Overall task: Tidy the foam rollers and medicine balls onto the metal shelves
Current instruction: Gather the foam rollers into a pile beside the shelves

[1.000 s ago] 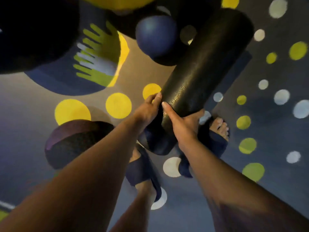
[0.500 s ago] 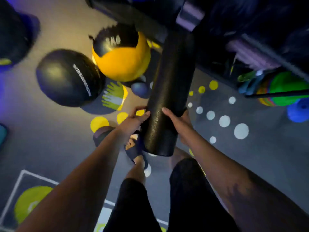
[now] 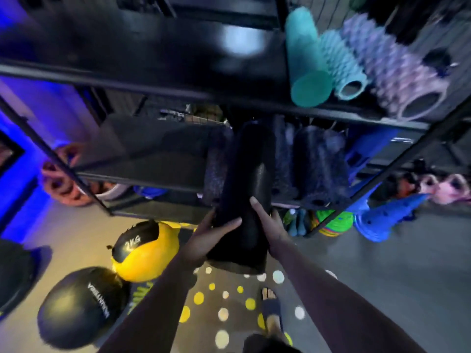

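1. Black roller (image 3: 244,174): held off the floor at frame centre, in front of the shelves (image 3: 142,90).
2. Hands: L hand (image 3: 211,238) wraps the near end from 9 o'clock, thumb across the top. R hand (image 3: 274,229) clamps it from 3 o'clock, fingers (image 3: 256,207) laid fwd along the side. Hands apart, roller btwn them.
3. Key relation: long axis runs 6 to 12. Far end points to 12, into the mid-shelf gap btwn L speckled roller (image 3: 212,169) and R speckled roller (image 3: 283,169).
4. Neither hand is nearer, both sit level at the near end. Prob. needs a straight two-hand push toward 12. Can't tell if the far end rests on the shelf yet.
5. Yellow ball (image 3: 145,250) and black ball (image 3: 81,307) lie on the floor at 7–8 o'clock, not shelved.
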The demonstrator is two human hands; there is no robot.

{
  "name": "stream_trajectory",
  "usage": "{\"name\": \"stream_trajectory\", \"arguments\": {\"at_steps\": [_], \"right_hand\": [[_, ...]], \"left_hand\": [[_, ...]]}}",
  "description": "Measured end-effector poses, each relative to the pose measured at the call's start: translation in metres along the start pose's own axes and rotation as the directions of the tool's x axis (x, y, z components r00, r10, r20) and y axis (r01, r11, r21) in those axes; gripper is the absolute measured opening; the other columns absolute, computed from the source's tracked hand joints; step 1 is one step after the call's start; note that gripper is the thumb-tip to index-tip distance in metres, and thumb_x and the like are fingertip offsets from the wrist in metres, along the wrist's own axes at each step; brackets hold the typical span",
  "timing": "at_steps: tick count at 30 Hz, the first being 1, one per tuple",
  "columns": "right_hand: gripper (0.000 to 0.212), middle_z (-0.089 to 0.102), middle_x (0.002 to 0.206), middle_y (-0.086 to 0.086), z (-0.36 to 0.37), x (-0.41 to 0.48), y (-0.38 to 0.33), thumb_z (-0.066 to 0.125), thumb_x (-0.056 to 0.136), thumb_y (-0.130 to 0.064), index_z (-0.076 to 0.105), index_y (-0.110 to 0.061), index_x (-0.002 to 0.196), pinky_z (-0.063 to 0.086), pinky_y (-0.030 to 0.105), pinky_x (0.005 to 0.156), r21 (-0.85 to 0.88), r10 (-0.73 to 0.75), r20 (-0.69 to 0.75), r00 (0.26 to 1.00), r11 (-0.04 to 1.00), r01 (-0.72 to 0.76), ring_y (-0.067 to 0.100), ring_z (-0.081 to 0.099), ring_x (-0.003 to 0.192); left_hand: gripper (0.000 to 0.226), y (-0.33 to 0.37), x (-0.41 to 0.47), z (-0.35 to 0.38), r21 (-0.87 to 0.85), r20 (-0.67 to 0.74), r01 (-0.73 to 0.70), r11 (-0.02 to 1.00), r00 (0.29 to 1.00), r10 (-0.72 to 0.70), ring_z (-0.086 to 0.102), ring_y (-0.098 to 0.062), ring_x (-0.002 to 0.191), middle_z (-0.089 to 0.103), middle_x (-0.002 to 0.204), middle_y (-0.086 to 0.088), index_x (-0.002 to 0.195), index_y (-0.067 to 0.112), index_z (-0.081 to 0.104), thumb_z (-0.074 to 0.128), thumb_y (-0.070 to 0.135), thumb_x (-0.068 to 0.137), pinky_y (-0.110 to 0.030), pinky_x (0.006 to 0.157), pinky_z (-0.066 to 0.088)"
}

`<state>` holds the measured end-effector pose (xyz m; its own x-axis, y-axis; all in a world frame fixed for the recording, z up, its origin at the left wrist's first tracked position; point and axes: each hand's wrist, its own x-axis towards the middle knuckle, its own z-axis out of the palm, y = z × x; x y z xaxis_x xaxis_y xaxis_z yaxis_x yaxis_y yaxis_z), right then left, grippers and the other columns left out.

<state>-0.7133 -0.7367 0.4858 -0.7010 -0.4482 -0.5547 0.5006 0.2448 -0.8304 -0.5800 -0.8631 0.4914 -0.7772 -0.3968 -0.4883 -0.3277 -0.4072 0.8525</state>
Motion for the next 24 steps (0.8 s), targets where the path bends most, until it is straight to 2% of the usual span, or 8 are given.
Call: {"name": "stream_trajectory", "arguments": {"at_steps": [3,9,12,14,17,20,22,24], "right_hand": [[0.088,0.074,0.119,-0.003,-0.046,0.031,-0.033,0.086,0.060,-0.069,0.061,-0.027,0.132,0.058,0.040,0.095,0.015,-0.038,0.004,0.999,0.999,0.038,0.016,0.073,0.104],[0.089,0.074,0.119,0.000,-0.147,0.112,-0.075,0.090,0.059,-0.063,0.062,-0.023,0.133,0.057,0.044,0.096,0.088,-0.051,-0.024,0.998,0.995,0.053,0.021,0.073,0.106],[0.074,0.074,0.119,0.003,-0.186,0.149,-0.091,0.089,0.067,-0.056,0.067,-0.018,0.127,0.054,0.047,0.101,0.103,-0.099,-0.004,0.995,0.990,0.099,0.024,0.071,0.110],[0.063,0.075,0.116,0.006,-0.202,0.161,-0.104,0.088,0.071,-0.050,0.072,-0.015,0.120,0.053,0.049,0.103,0.102,-0.108,0.005,0.994,0.989,0.107,0.027,0.071,0.111],[0.033,0.076,0.113,0.007,-0.216,0.172,-0.121,0.077,0.088,-0.036,0.074,-0.014,0.112,0.055,0.043,0.100,0.054,-0.139,0.027,0.990,0.989,0.137,0.025,0.071,0.108],[0.048,0.076,0.114,0.002,-0.222,0.186,-0.129,0.071,0.088,-0.053,0.070,-0.017,0.121,0.054,0.041,0.102,-0.035,-0.171,-0.042,0.984,0.985,0.170,0.022,0.070,0.111],[0.074,0.073,0.120,0.000,-0.233,0.213,-0.115,0.065,0.075,-0.077,0.067,-0.023,0.125,0.050,0.044,0.106,-0.120,-0.187,-0.126,0.974,0.978,0.173,0.021,0.067,0.116],[0.086,0.070,0.123,-0.001,-0.241,0.228,-0.102,0.057,0.064,-0.091,0.063,-0.033,0.127,0.048,0.047,0.107,-0.175,-0.150,-0.168,0.974,0.977,0.121,0.024,0.064,0.118]], "left_hand": [[0.069,0.024,0.035,0.042,0.036,0.025,0.008,0.999,1.000,-0.009,0.068,-0.017,0.119,0.072,0.127,0.006,0.133,0.036,0.064,0.089,0.054,0.071,-0.041,0.110,0.047],[0.074,0.045,0.116,0.139,-0.023,-0.019,0.101,0.995,0.995,-0.101,0.072,-0.019,0.112,0.075,0.122,0.002,0.132,0.027,0.066,0.090,0.055,0.068,-0.043,0.107,0.051],[0.067,0.057,0.147,0.176,0.055,-0.018,0.240,0.969,0.971,-0.240,0.075,-0.021,0.104,0.078,0.112,0.004,0.128,0.030,0.067,0.078,0.067,0.073,-0.044,0.095,0.057],[0.057,0.065,0.152,0.192,0.118,0.095,0.416,0.902,0.899,-0.427,0.072,-0.030,0.108,0.078,0.112,-0.001,0.114,0.033,0.074,0.063,0.077,0.080,-0.053,0.090,0.057],[0.066,0.069,0.167,0.210,-0.014,0.148,0.471,0.882,0.874,-0.464,0.069,-0.037,0.114,0.074,0.120,-0.011,0.128,0.023,0.066,0.071,0.067,0.079,-0.059,0.097,0.054],[0.064,0.071,0.197,0.227,-0.138,0.019,0.381,0.914,0.924,-0.382,0.072,-0.033,0.109,0.075,0.119,-0.009,0.129,0.025,0.064,0.082,0.055,0.075,-0.057,0.098,0.055],[0.091,0.071,0.216,0.235,-0.193,-0.137,0.342,0.920,0.919,-0.370,0.074,-0.032,0.102,0.071,0.126,-0.006,0.134,0.030,0.058,0.093,0.061,0.055,-0.050,0.082,0.063],[0.100,0.072,0.228,0.239,-0.213,-0.259,0.274,0.938,0.910,-0.324,0.070,-0.025,0.097,0.060,0.135,-0.004,0.139,0.021,0.047,0.094,0.058,0.060,-0.032,0.057,0.063]]}}
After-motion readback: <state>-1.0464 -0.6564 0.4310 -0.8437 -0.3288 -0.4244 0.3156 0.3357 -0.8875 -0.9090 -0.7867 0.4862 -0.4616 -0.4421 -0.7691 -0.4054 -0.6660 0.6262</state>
